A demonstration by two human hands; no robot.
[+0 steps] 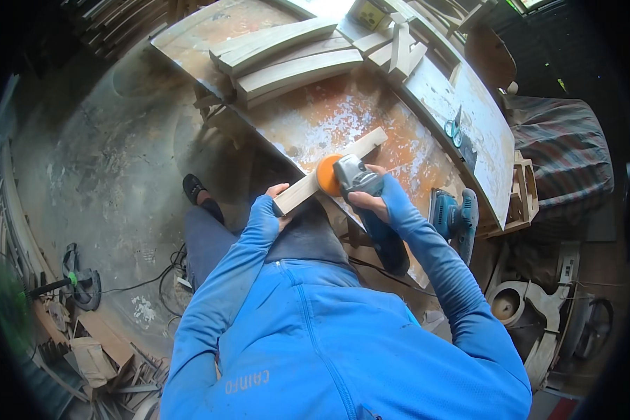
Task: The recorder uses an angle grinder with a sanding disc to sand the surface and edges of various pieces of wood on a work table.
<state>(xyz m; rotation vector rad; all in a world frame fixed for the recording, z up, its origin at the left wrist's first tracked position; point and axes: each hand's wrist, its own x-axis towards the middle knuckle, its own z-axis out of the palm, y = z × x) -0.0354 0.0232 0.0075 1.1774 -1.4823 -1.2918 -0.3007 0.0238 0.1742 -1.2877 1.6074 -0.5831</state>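
My left hand point(278, 206) is closed round the near end of a pale wooden bar point(301, 192), which reaches over the edge of the worn worktable point(413, 150). In my right hand point(372, 194) is an angle grinder point(358, 175) with a grey metal head and a dark body. Its orange disc point(328, 175) lies over the middle of the bar and hides part of it; whether it presses on the wood I cannot tell. The bar's far end rests on the table.
Curved wooden pieces point(294, 66) are stacked at the table's far left, shorter offcuts point(399, 52) beyond. Scissors point(454, 129) lie on a white board at right. A teal power sander point(455, 218) stands near my right forearm. A fan point(80, 276) and wood scraps point(101, 353) are on the left.
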